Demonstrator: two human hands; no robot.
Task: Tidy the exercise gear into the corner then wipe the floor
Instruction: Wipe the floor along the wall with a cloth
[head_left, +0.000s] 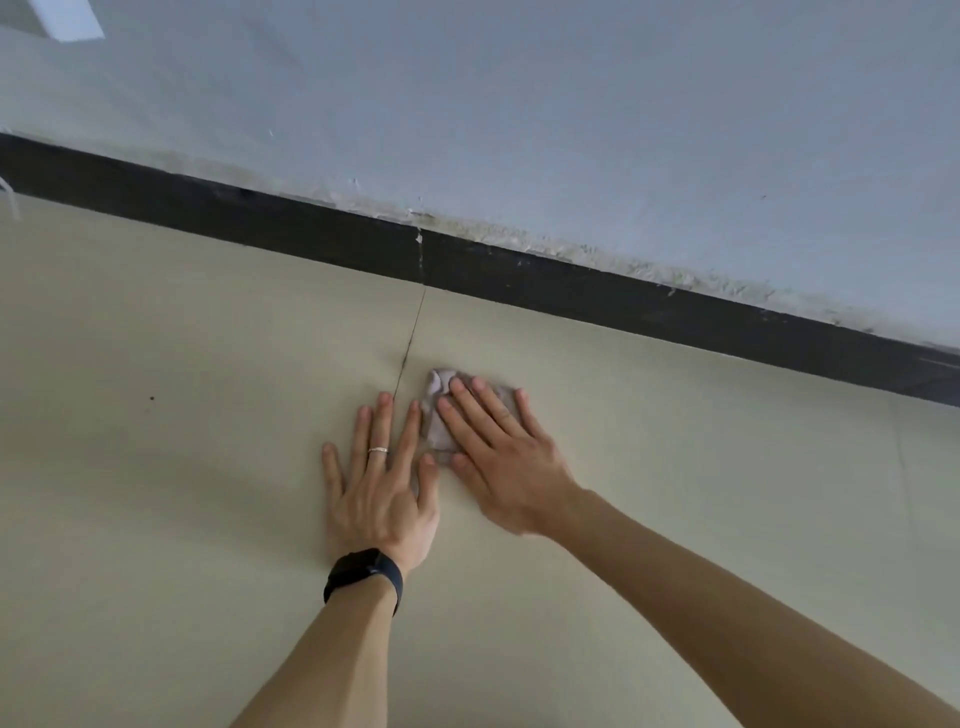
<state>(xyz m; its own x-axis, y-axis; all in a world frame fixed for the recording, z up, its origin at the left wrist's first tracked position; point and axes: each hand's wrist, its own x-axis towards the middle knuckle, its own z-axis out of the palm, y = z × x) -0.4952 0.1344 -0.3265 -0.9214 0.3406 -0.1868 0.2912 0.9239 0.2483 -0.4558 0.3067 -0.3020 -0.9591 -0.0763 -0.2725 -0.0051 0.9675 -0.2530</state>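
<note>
Left hand (376, 488) is lying flat on the floor (182, 389), grasping nothing. Right hand (498, 452), at two o'clock from it, is pressing a cloth (439, 421) down, flat-palmed.

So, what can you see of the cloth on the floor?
The cloth is small, pale pinkish-grey, soft and crumpled. It lies on the beige floor near a tile seam. The right hand presses it with straight, spread fingers, covering most of it. The left hand's forefinger lies at its edge.
</note>
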